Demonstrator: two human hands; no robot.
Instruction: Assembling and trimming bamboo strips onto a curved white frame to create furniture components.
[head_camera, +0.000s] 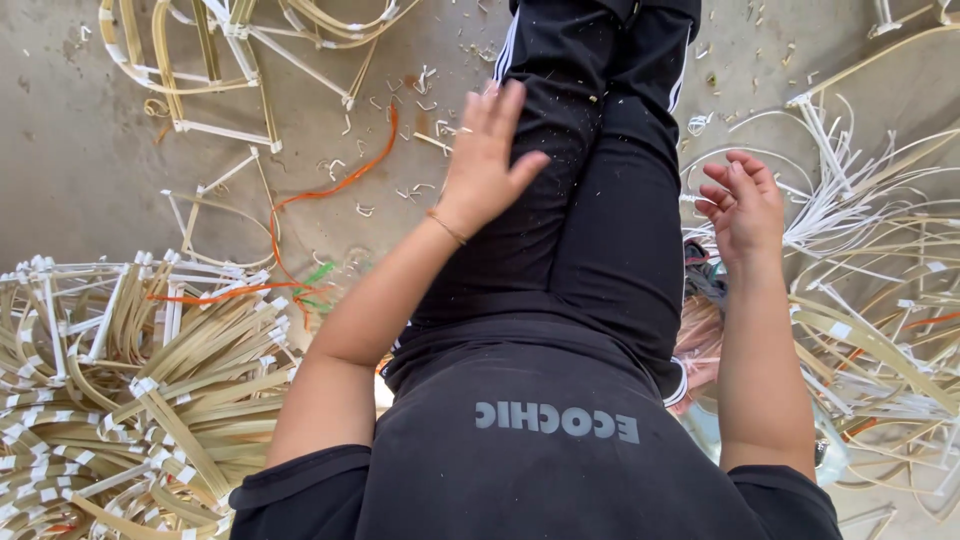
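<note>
I look down over my black shirt and my black trousers (590, 200), which are dusted with pale shavings. My left hand (487, 160) lies flat with fingers together against the left thigh of the trousers, holding nothing; a thin bracelet circles its wrist. My right hand (742, 205) hovers in the air to the right of the legs, fingers loosely curled and apart, holding nothing. It hangs above bent cane strips (860, 200).
A heap of bent cane frames bound with white tape (120, 390) lies at the left. More cane loops (210, 60) lie at the top left on the concrete floor (60, 150). An orange cord (330, 185) trails across the floor. Tangled white and tan strips (880, 330) fill the right side.
</note>
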